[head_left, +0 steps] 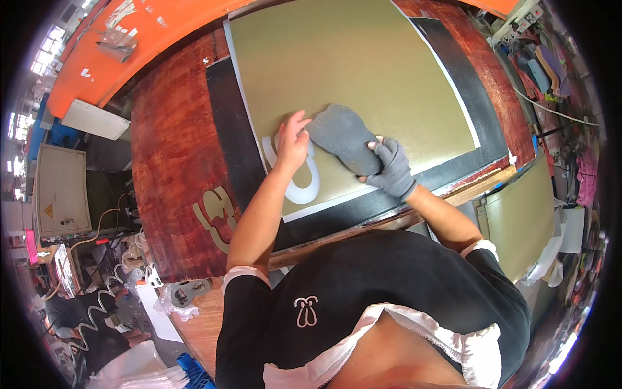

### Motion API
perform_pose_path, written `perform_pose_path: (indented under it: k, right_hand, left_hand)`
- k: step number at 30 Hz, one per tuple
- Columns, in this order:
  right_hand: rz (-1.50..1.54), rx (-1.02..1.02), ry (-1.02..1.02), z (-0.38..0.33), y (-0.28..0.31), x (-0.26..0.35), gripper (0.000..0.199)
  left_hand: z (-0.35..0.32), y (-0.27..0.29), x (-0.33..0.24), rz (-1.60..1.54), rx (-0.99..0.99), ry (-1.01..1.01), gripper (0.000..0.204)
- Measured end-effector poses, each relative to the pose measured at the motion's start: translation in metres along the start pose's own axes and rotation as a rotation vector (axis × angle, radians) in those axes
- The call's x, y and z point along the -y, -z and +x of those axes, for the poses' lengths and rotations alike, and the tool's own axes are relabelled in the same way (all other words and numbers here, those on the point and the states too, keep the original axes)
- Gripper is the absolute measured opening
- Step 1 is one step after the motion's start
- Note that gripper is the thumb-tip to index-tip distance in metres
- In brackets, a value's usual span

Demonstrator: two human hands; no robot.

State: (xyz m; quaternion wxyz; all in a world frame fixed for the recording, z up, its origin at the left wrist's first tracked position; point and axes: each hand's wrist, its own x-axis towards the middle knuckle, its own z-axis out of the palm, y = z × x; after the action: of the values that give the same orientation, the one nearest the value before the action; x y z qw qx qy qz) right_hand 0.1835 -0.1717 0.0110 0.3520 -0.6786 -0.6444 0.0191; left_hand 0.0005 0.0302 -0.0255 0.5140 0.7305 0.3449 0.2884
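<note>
A grey sole-shaped piece is over a large olive sheet. My right hand, in a grey glove with bare fingertips, grips its near right end. My left hand is bare and open, its fingers apart and slightly bent. Its fingertips are close to the sole piece's left edge; whether they touch cannot be made out. Partly under my left hand lies a white curved, hooked piece on the olive sheet. The sheet has a white edge and rests on a black board.
Beneath is a reddish wooden table, with olive curved cut-outs on its left. An orange machine part spans the far side. More olive sheets are at right. A light cabinet and coiled cable are at left.
</note>
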Motion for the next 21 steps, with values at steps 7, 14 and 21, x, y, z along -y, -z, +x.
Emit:
perform_pose_path:
  k: [7,14,21]
  right_hand:
    - [-0.022,-0.075,-0.088,-0.011,-0.025,0.035,0.092]
    - [-0.024,-0.077,-0.024,-0.012,-0.025,0.028,0.09]
    - [0.011,-0.072,0.015,-0.013,-0.022,0.029,0.087]
  left_hand:
    - [0.037,0.005,-0.002,-0.055,0.168,0.0,0.047]
    - [0.053,0.009,-0.016,-0.166,0.373,0.107,0.048]
    - [0.05,0.013,-0.016,-0.199,0.348,0.175,0.047]
